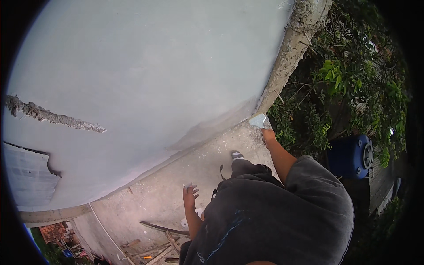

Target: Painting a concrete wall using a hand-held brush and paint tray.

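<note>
Dark shirt [282, 216] foremost, right fingers [266, 135] clasp a scraper [258, 120], left fingers [194, 191] parted.

The flat hand tool [257, 121] is pale blue-grey, fanning out from a narrow end, gripped in the right hand [268, 137], to a broad edge turned toward the wall's lower right corner; whether they touch is too small to tell. The wall [145, 66] is pale grey-white, mostly smooth, with a darker, uneven patch low on its right part.
</note>
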